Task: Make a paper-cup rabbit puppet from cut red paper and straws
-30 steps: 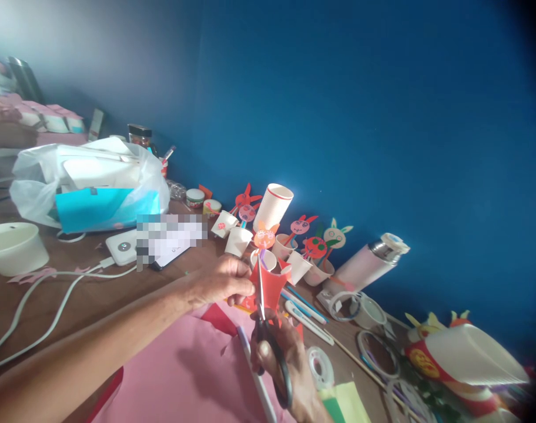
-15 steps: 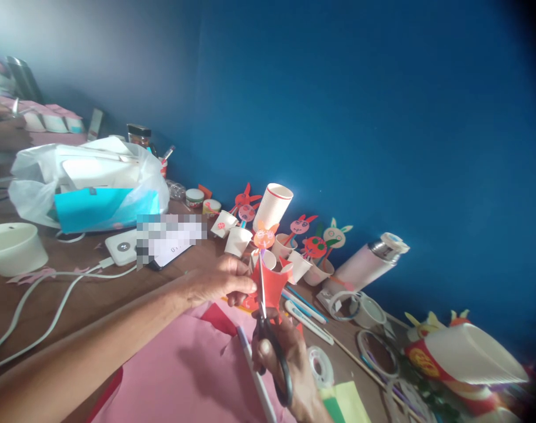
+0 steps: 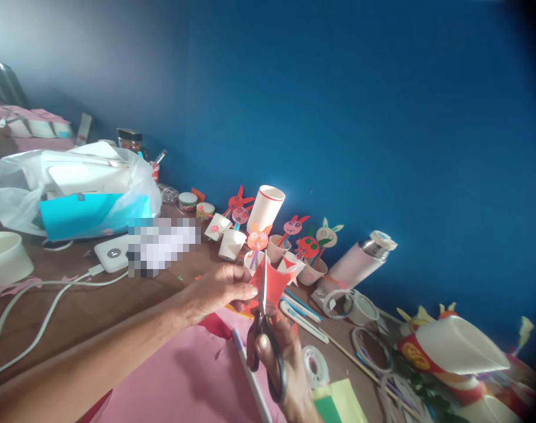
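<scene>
Pinched between the thumb and fingers of my left hand [image 3: 226,288] is a piece of red paper [image 3: 277,282]. My right hand [image 3: 283,352] grips black-handled scissors [image 3: 274,376] by their loops. The blades point away from me and lie across the red paper, close to my left thumb; the blades look nearly closed. Beneath both hands lies pink paper [image 3: 171,370] with a white-and-purple pen-like stick [image 3: 253,376] on it. Just beyond the blades stands a small paper cup with an orange animal face [image 3: 258,238].
Several paper cups with animal faces stand along the blue wall, near a tall white cup [image 3: 265,211] and a flask [image 3: 356,261]. A utility knife [image 3: 303,321] and tape roll [image 3: 315,367] lie right. Left are a plastic bag [image 3: 16,191], power bank [image 3: 111,252] and cables.
The scissor blades have come closer together on the red paper, which has shifted slightly. The whole view has moved a little, so the objects appear further left.
</scene>
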Demonstrator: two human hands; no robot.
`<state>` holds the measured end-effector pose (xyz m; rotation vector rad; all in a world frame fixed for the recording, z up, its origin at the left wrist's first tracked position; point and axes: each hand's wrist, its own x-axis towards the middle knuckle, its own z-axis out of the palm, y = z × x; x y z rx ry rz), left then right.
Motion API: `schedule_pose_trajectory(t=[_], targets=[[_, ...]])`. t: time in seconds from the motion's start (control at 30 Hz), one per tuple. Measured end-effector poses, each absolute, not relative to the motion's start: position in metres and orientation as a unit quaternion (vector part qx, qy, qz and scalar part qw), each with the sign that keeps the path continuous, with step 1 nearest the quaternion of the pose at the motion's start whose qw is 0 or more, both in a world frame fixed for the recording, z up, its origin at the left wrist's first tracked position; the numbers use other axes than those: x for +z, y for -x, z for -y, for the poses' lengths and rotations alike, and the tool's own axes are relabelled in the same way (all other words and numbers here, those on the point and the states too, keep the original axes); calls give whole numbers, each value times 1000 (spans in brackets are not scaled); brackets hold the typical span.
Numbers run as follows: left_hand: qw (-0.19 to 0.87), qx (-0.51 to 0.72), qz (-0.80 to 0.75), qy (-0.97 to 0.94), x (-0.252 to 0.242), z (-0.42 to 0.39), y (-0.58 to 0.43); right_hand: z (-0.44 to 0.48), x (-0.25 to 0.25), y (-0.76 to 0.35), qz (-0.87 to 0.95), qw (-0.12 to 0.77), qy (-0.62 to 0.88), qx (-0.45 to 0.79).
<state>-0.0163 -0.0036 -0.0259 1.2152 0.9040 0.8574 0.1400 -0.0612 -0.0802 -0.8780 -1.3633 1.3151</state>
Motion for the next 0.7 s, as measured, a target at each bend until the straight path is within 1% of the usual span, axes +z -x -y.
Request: schedule_pose_trajectory(t=[0.1, 0.2, 0.43, 0.7], targets=[[639, 387, -407, -526, -23, 5, 16, 62, -81, -139, 545, 501, 344, 578], [645, 384, -410, -519, -22, 5, 17, 62, -86, -137, 536, 504, 341, 585], [659, 358, -400, -527, -26, -1, 19, 62, -99, -138, 536, 509, 372, 561], [660, 341, -406, -532, -24, -2, 23, 63, -96, -142, 562, 475, 407, 542]])
